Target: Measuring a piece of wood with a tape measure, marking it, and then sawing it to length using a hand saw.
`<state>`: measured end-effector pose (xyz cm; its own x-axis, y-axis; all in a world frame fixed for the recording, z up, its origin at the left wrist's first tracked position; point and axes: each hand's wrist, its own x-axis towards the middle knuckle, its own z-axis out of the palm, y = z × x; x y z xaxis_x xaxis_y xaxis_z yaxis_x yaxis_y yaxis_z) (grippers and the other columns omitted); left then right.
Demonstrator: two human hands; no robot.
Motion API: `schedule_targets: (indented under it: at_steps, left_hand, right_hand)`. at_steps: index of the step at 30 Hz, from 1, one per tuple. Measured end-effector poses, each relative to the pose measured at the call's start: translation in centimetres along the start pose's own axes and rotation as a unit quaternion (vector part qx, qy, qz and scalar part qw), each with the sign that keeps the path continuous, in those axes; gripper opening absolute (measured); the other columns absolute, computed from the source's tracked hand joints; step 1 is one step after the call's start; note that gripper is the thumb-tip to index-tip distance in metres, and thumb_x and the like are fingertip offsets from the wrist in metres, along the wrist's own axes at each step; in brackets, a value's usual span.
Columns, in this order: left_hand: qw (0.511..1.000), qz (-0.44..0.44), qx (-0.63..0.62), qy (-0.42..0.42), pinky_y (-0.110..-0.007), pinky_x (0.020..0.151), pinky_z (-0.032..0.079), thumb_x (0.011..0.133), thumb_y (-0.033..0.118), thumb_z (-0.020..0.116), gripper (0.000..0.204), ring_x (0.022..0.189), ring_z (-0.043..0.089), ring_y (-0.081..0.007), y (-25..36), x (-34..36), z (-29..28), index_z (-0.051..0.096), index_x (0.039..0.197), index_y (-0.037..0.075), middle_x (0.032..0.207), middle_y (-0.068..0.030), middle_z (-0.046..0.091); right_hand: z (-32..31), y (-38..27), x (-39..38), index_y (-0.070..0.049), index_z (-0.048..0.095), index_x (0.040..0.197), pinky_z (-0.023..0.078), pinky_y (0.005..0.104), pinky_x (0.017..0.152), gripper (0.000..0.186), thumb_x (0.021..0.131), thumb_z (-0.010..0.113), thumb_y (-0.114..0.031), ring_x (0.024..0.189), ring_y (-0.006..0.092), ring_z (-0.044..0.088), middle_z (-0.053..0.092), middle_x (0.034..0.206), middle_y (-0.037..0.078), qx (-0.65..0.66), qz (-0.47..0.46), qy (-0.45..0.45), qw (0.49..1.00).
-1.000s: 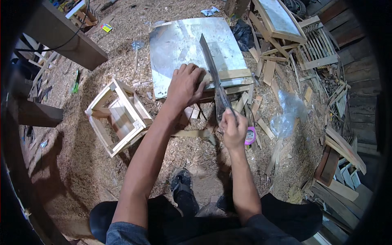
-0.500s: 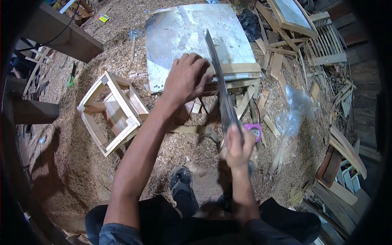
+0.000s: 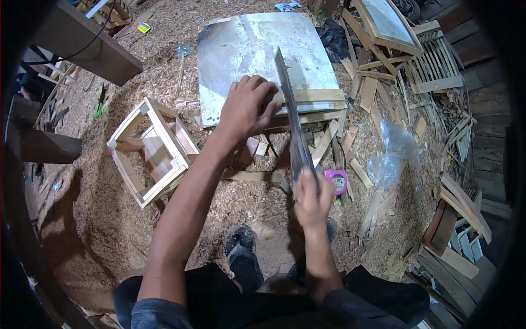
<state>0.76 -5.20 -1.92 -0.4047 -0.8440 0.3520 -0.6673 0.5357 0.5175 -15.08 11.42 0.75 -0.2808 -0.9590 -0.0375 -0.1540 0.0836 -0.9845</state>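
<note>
A pale wooden strip point(image 3: 320, 95) lies across the near edge of a low, white-topped work board point(image 3: 252, 44). My left hand point(image 3: 249, 107) is closed over the strip's left part, its fingers curled and partly hidden. A handsaw point(image 3: 290, 101) crosses the strip just right of those fingers, its tip pointing away over the board. Gripped in my right hand point(image 3: 312, 200), the saw's handle is mostly covered and slightly smeared by motion. Whether the teeth are in a cut cannot be made out.
A small wooden frame box point(image 3: 159, 151) stands at left on the shavings. A pink tape measure point(image 3: 336, 182) lies right of my right hand. Clear plastic point(image 3: 392, 148) and wood offcuts point(image 3: 370, 90) are at right. A thick wooden beam point(image 3: 87, 46) juts in at upper left.
My right hand and the saw have shifted slightly, baring more of the tape measure. My left hand keeps its place on the strip. The whole view has moved a little.
</note>
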Motion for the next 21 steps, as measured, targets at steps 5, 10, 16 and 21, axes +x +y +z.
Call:
schedule_targets:
  at_steps: [5,10,16,21]
  left_hand:
    - [0.999,0.040,-0.021,-0.011,-0.043,0.094,0.042,0.082,0.019,0.069,0.033,0.107,0.056,-0.0326,0.0,0.1,-0.2,0.064,0.112,0.007,0.111,-0.0121,0.061]
    - [0.999,0.030,-0.023,-0.004,-0.043,0.093,0.043,0.083,0.019,0.069,0.030,0.105,0.057,-0.0329,-0.6,0.4,-0.2,0.066,0.110,0.007,0.109,-0.0124,0.062]
    - [0.999,-0.005,-0.002,0.045,-0.043,0.088,0.045,0.085,0.022,0.070,0.032,0.100,0.057,-0.0347,-0.1,1.3,0.1,0.067,0.113,0.005,0.105,-0.0144,0.063]
    - [0.997,-0.062,-0.031,0.046,-0.044,0.084,0.047,0.092,0.028,0.064,0.024,0.093,0.060,-0.0348,-0.2,1.2,0.2,0.070,0.093,0.005,0.094,-0.0143,0.066]
  right_hand:
    - [0.0,-0.5,3.0,-0.003,0.055,0.068,0.032,0.0278,0.048,0.043,0.100,0.053,-0.033,0.049,0.0083,0.045,0.046,0.054,-0.002,0.017,0.044,-0.020,0.999]
    - [-0.7,0.3,-1.8,-0.002,0.055,0.069,0.034,0.0260,0.049,0.039,0.099,0.054,-0.026,0.049,0.0080,0.046,0.048,0.055,-0.002,0.065,0.051,-0.005,0.997]
    - [-0.5,-0.3,3.0,-0.004,0.053,0.066,0.031,0.0264,0.048,0.040,0.100,0.054,-0.026,0.050,0.0062,0.044,0.047,0.054,-0.003,0.063,0.049,0.000,0.997]
    - [-1.6,0.6,3.1,-0.005,0.057,0.075,0.028,0.0231,0.050,0.037,0.103,0.050,-0.027,0.053,0.0044,0.039,0.048,0.061,-0.004,0.157,0.119,-0.099,0.975]
